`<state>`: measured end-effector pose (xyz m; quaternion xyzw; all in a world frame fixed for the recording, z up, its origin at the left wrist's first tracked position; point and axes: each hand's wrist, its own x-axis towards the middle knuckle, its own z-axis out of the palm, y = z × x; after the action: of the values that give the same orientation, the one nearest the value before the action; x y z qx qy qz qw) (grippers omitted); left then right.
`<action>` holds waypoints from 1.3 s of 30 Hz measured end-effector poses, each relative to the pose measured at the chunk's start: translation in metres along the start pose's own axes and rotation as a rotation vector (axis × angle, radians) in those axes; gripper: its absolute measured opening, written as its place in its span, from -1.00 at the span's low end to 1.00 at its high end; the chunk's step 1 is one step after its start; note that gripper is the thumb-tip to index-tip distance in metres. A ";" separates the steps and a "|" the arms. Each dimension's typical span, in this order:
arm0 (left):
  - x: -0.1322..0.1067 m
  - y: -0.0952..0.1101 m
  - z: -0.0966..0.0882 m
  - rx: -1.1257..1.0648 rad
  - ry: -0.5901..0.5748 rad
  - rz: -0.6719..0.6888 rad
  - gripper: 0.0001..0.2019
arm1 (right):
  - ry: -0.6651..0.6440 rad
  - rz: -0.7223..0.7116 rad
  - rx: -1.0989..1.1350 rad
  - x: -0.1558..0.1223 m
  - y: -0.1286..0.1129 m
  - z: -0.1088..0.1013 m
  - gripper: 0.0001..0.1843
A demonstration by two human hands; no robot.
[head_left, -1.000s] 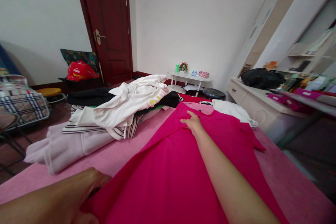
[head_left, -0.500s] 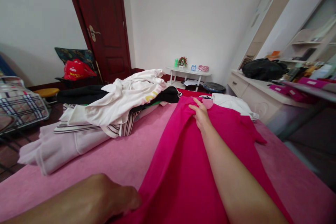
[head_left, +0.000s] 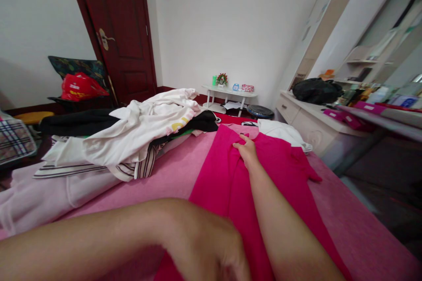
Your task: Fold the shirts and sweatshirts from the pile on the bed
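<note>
A bright magenta garment (head_left: 280, 171) lies spread on the pink bed cover (head_left: 158, 184). My right hand (head_left: 245, 151) rests near its far end, fingers pinching a fold of the fabric. My left hand (head_left: 217, 250) is at the bottom of the view, fingers curled down over the garment's near left edge, which is folded toward the middle. What lies under those fingers is hidden.
A heap of white, striped and black clothes (head_left: 132, 131) lies on the bed's left half, with a white garment (head_left: 283, 134) at the far right. A dark red door (head_left: 115, 30), a small white table (head_left: 231, 96) and a pale dresser (head_left: 310, 118) stand beyond.
My left hand has moved right across the bed, drawing the garment's left side over toward the middle. My right hand has stayed at the far end, holding the fabric.
</note>
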<state>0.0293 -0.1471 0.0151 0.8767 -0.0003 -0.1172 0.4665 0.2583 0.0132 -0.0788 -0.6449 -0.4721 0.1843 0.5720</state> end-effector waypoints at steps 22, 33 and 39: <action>0.046 -0.127 -0.065 0.694 0.827 -0.632 -0.35 | 0.221 -0.088 -0.605 -0.009 -0.009 -0.029 -0.58; 0.048 -0.131 -0.067 0.648 0.807 -0.659 -0.36 | 0.157 0.037 -0.732 -0.014 -0.001 -0.030 -0.71; 0.047 -0.131 -0.065 0.659 0.820 -0.644 -0.35 | 0.126 0.022 -0.742 -0.010 0.002 -0.038 -0.71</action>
<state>0.0736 -0.0249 -0.0671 0.9045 0.4077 0.1009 0.0744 0.2844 -0.0163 -0.0733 -0.8234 -0.4636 -0.0331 0.3255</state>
